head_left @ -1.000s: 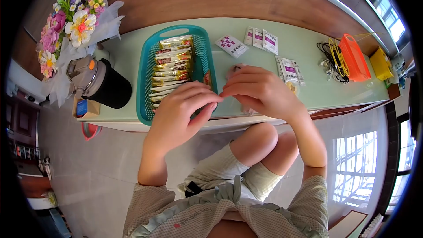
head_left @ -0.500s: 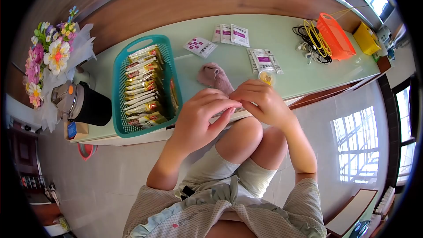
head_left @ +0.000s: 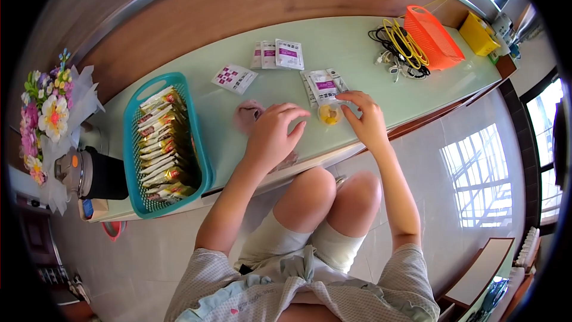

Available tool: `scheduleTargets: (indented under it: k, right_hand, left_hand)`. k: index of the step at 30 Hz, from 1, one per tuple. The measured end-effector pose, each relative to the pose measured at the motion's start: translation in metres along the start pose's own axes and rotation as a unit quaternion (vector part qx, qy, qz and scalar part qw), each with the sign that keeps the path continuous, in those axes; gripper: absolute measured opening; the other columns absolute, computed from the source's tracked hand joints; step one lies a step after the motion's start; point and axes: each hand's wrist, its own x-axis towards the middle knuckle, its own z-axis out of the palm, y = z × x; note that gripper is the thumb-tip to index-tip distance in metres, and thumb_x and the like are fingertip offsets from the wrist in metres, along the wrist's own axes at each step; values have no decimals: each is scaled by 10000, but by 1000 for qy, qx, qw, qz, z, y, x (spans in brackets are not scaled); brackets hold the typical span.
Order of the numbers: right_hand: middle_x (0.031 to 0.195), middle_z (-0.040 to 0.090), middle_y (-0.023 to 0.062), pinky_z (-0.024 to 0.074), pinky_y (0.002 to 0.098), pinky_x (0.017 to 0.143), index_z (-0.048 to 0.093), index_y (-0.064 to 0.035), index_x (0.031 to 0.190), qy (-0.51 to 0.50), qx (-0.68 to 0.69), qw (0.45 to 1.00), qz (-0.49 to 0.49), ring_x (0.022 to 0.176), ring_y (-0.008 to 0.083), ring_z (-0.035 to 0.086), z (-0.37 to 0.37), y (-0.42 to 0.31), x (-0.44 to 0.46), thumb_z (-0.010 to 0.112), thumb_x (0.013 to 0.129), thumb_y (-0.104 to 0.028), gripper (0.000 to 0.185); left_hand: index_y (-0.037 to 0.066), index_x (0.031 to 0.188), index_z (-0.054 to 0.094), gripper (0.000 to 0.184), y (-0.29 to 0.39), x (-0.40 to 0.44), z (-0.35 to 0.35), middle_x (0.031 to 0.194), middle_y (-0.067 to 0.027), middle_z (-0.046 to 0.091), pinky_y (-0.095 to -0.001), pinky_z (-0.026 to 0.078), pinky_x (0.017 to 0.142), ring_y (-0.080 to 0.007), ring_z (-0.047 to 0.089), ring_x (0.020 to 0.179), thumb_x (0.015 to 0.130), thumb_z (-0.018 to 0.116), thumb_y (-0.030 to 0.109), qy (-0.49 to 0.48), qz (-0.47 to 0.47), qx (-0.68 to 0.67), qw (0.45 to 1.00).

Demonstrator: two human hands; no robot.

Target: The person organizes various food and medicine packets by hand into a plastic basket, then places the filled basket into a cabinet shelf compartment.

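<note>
My left hand (head_left: pixel 273 134) hovers near the table's front edge with thumb and fingers apart, holding nothing. It partly covers a crumpled pinkish cloth (head_left: pixel 246 115) on the table. My right hand (head_left: pixel 367 120) is beside a small clear cup (head_left: pixel 329 114) with yellow pieces in it. Its thumb and forefinger are spread at the cup's right side; whether they touch the rim I cannot tell. Just behind the cup lie several white-and-purple packets (head_left: pixel 325 85).
A teal basket (head_left: pixel 207 170) of upright packets stands left, next to a black tumbler (head_left: pixel 107 176) and flowers (head_left: pixel 55 118). More white packets (head_left: pixel 235 78) lie farther back. Coiled cables (head_left: pixel 400 53), an orange basket (head_left: pixel 432 42) and a yellow bin (head_left: pixel 478 33) are at the right.
My hands, whose fingertips met above the table edge, have parted. The right one has reached the cup's side, and the left has opened near the cloth. The view has shifted to the right.
</note>
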Motion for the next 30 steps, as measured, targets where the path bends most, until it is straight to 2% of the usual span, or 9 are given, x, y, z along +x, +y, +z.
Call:
scheduleTargets:
  k: [6,12,15,18,21,24,27,30]
  right_hand:
    - [1109,625,94,471,382,856,684,-113,1047,36,-12,999,32,1004,308,568,12,22,9,658,801,-127,248]
    - [1119,617,85,461,381,887,685,-116,1052,34,-43,998,23,1015,301,562,22,32,14,674,784,-131,269]
    - [1106,616,80,467,383,880,688,-117,1043,43,-50,998,16,1011,293,565,25,32,15,674,779,-124,265]
    - [1098,614,76,474,383,874,684,-123,1057,45,-71,996,-6,1009,287,567,26,31,15,665,777,-110,281]
    - [1103,618,77,486,379,865,675,-124,1078,41,-109,993,-17,1000,282,572,26,26,14,643,777,-93,305]
    - [1087,634,86,496,382,855,667,-118,1090,54,-123,991,-24,976,288,587,30,27,14,621,773,-75,323]
    - [1052,651,96,508,384,834,668,-110,1076,73,-133,988,-30,941,296,602,30,27,13,608,769,-65,316]
    - [1010,663,108,512,389,815,668,-103,1066,70,-96,993,0,913,304,613,29,25,11,603,764,-55,313]
  left_hand:
    - [50,1073,655,317,-17,32,23,1111,-85,645,-369,471,921,-284,569,1076,758,673,87,-31,-9,94,995]
    - [78,1173,615,465,-35,49,43,1210,-76,605,-373,469,944,-277,535,1146,716,700,96,-61,44,131,988]
    - [83,1192,601,478,-34,50,47,1242,-73,584,-376,463,960,-279,519,1169,723,694,97,-72,15,119,990]
    - [86,1196,598,460,-41,53,53,1277,-72,570,-375,474,949,-276,530,1176,744,680,91,-47,31,104,993]
    - [78,1229,574,461,-47,51,65,1330,-88,537,-370,497,914,-280,544,1174,774,652,77,-41,16,130,991]
    - [61,1264,542,472,-51,47,73,1375,-131,492,-371,511,886,-290,553,1167,799,625,62,-11,48,195,979]
    - [43,1289,513,496,-53,50,72,1293,-183,541,-392,531,815,-320,604,1057,803,610,47,36,29,150,988]
    - [48,1240,559,449,-44,55,59,1099,-197,633,-425,536,719,-345,648,870,793,599,22,16,-72,155,985]
